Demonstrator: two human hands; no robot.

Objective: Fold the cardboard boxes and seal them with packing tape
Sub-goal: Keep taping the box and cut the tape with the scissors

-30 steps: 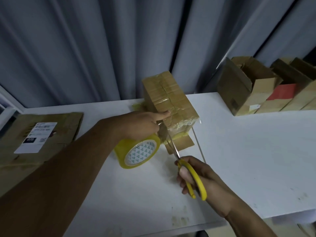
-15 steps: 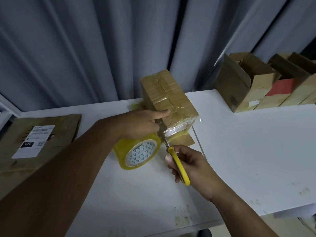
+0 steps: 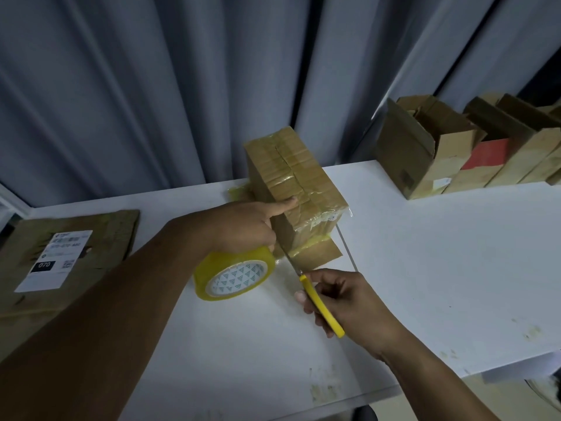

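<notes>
A small taped cardboard box (image 3: 291, 174) stands on the white table (image 3: 425, 253) near its back edge, with a bottom flap lying flat toward me. My left hand (image 3: 243, 226) grips the yellow roll of packing tape (image 3: 235, 276) beside the box, its index finger stretched onto the box top. My right hand (image 3: 340, 299) grips yellow-handled scissors (image 3: 318, 302); the blades point up between the roll and the box's near left corner, their tips hidden behind the left hand.
A flattened cardboard sheet with a shipping label (image 3: 57, 256) lies at the table's left. Several open cardboard boxes (image 3: 425, 150) stand in a row at the back right, one with a red panel. Grey curtains hang behind. The table's front edge is near my right forearm.
My right hand has slid the scissors forward toward the box, and the blades have come together in the gap between roll and box. The left hand keeps its hold.
</notes>
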